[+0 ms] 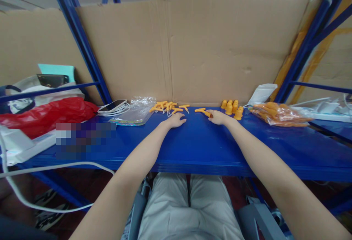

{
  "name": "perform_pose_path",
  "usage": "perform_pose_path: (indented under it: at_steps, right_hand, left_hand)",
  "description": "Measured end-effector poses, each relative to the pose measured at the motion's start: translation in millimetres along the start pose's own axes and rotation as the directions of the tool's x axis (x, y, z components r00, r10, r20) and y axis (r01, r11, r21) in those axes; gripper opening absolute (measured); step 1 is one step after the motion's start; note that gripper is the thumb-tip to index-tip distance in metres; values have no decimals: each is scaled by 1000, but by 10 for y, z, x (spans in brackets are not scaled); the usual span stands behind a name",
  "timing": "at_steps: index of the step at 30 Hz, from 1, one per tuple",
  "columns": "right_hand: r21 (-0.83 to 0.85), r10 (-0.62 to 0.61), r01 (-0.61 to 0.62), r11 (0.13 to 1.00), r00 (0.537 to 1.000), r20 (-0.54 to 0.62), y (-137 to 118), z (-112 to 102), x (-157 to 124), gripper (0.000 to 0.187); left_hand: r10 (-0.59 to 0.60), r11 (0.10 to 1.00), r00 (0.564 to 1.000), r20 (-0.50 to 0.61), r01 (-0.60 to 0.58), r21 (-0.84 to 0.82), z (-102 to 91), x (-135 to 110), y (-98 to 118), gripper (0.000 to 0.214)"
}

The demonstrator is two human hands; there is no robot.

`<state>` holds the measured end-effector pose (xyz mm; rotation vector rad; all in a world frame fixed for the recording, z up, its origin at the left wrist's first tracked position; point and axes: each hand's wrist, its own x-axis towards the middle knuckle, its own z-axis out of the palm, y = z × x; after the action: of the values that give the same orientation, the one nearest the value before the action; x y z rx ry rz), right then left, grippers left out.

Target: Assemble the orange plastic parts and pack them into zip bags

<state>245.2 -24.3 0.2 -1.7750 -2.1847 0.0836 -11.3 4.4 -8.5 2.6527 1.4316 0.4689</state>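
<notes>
Both arms stretched forward; left hand loose, palm down; right hand fingers curled.

Orange T-handled corkscrews lie heaped left of centre on a blue metal table, in front of an upright brown cardboard panel; the person's left hand is just before the heap. Across a gap to the right, an orange T-shaped piece lies with its right end at the person's right hand. Small orange plastic cups cluster behind and right of that hand — farther right, a clear plastic bag of orange parts. Left of the heap, in order: a flat clear plastic bag, a coiled white cable beside a flat dark-screened phone, then a red plastic bag.
</notes>
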Motion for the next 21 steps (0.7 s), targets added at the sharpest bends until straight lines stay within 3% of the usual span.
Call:
perform_pose_path:
  at_steps: [5, 9, 14, 17, 21]
  right_hand:
    - [-91, 64, -60, 994, 997, 49, -113, -59, -80, 57]
    - [-149, 160, -158, 976, 987, 3, -170, -75, -124, 49]
    - [-198, 213, -218, 956, 976, -46, -173, -71, -127, 40]
    - [-168, 207, -215, 962, 976, -63, -160, -75, -124, 38]
    - [-113, 205, -211, 971, 977, -56, -161, -116, -124, 36]
  left_hand:
    - [31, 998, 1000, -6, -31, 60, 53, 21, -2, 43]
    - [75, 988, 996, -42, -68, 138, 79, 88, 24, 45]
    - [110, 954, 994, 21, -111, 280, 43, 262, 119, 50]
    - [36, 948, 998, 47, -50, 315, 19, 372, 198, 53]
    - [-50, 937, 996, 80, 19, 348, -6, 473, 324, 42]
